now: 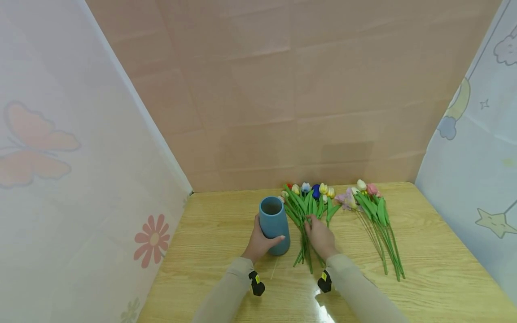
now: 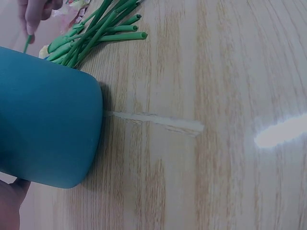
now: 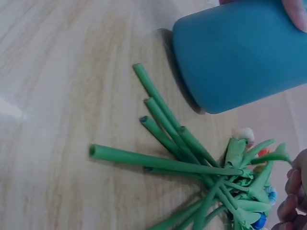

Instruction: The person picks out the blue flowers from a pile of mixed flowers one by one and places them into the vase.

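Note:
A tall blue vase (image 1: 275, 229) stands upright on the wooden table, its round mouth facing up. My left hand (image 1: 258, 242) grips it from the left side, thumb across its front. Just right of the vase lies a bunch of artificial tulips (image 1: 300, 202), with white, yellow, blue and red heads pointing away and green stems (image 3: 144, 159) crossing toward me. Over this bunch, my right hand (image 1: 321, 236) pinches a thin green part of a tulip, seen under the fingertips in the left wrist view. Its curled fingers (image 3: 290, 211) hide most of that part.
Farther right lies a second bunch of artificial flowers (image 1: 379, 211), with pink, white and pale purple heads. A pale scuffed strip (image 2: 158, 122) marks the table (image 1: 218, 220) in front of the vase. A tan backdrop (image 1: 250, 98) and printed side curtains (image 1: 81, 188) surround the table.

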`<state>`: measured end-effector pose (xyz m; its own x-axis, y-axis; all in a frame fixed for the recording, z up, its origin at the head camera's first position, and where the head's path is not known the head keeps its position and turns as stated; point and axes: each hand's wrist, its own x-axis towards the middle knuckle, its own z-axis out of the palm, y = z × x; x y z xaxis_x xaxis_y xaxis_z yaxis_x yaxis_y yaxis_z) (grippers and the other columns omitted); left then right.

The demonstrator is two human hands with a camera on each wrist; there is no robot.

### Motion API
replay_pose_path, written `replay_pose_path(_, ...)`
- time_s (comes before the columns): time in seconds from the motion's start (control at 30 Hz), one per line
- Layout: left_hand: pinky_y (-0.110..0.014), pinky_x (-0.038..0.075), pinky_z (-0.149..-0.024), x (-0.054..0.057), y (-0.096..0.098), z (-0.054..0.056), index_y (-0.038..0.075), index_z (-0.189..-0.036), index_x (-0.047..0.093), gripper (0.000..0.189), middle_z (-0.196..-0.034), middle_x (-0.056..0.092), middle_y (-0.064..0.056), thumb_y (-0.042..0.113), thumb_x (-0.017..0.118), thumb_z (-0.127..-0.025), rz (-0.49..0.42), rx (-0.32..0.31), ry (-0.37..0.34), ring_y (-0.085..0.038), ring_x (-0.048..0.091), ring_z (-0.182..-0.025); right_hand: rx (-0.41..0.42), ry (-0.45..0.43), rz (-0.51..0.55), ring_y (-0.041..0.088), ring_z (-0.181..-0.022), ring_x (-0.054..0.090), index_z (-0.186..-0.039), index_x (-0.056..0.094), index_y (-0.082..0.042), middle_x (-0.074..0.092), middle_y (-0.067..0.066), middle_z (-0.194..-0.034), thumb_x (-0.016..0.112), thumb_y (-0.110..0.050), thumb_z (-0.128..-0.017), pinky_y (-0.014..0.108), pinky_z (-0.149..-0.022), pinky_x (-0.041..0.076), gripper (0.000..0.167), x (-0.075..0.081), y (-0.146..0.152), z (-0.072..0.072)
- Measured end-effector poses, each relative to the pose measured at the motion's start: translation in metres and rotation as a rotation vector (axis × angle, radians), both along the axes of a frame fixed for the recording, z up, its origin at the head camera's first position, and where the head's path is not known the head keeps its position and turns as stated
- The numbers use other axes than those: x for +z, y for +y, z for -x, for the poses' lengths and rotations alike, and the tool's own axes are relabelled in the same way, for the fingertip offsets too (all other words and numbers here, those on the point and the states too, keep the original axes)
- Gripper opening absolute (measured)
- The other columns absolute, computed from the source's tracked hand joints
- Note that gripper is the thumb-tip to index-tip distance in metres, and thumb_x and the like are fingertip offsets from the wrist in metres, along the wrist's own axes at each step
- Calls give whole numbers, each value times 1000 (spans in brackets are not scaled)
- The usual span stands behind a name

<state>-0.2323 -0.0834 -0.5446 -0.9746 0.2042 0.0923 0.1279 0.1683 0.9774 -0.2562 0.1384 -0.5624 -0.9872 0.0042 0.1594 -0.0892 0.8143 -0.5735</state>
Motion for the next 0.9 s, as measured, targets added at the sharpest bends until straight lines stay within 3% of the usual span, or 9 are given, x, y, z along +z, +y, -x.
replay_pose_path(0.13, -61, 38, -102, 8, -1, -4, 18, -152, 12, 97, -147, 35, -13, 17, 79, -81, -1, -14, 6, -37, 41, -133, 3, 35, 68, 11, -38, 37, -131, 57, -9, 52, -3, -56, 52, -25, -101, 26, -35, 31, 35, 4, 4, 0)
replay_pose_path(0.4, -60, 37, -103, -17, -1, 10, 29, -151, 12, 100, -148, 34, -7, 25, 81, -80, 1, 8, 9, -33, 40, -134, 15, 253, 95, 9, -48, 43, -127, 60, -9, 59, -2, -70, 54, -23, -100, 24, -42, 35, 31, 15, 19, -9)
replay_pose_path(0.57, -61, 38, -101, -23, -2, 14, 32, -151, 13, 101, -147, 35, -6, 28, 83, -78, -16, 2, 27, -33, 41, -133, -22, 450, 71, 11, -65, 49, -122, 62, -7, 60, 1, -80, 57, -19, -98, 23, -48, 37, 27, 14, 39, -13)
replay_pose_path(0.73, -60, 36, -104, -17, -2, 12, 31, -151, 12, 101, -148, 34, -6, 24, 82, -79, -9, 5, 12, -32, 40, -134, -58, 609, 63, 18, -70, 54, -118, 64, -3, 58, 6, -85, 65, -8, -92, 29, -49, 42, 26, 8, 70, -12)
replay_pose_path(0.9, -61, 37, -103, 2, -2, 0, 22, -152, 12, 98, -148, 35, -11, 19, 80, -81, -11, -18, 14, -36, 40, -134, -112, 646, 76, 24, -73, 54, -113, 64, 3, 56, 12, -85, 66, 0, -88, 37, -59, 46, 25, 1, 99, -14)
